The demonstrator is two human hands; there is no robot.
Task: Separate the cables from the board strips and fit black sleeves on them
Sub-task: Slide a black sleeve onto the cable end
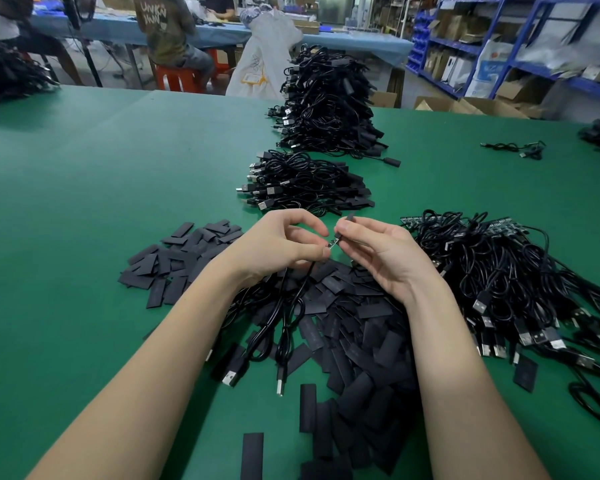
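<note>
Where the two hands meet above the green counter (84,188), the detail is tiny and partly covered by fingertips, so whether the small metallic end (332,244) is already inside the sleeve cannot be told. The left hand (278,245) has thumb and forefinger curled in a pinch on that end of a black cable (284,313), which droops from the palm in loops and lies on the counter with its USB plug (232,375) near the left forearm. The right hand (381,254), palm turned inward, pinches a short black sleeve (347,221) between thumb and forefinger, its tip poking up above the knuckles; the other fingers curl loosely. Under both wrists sprawls a heap of flat black sleeves (354,341), running off the bottom edge. To the right lies a tangle of cables on board strips (492,271), the strips mostly buried, only a dark edge showing at the far side. Ahead sit two stacks of cables (305,183), the farther one taller. Beyond the counter, people on stools and blue shelving (499,46) are blurred.
</note>
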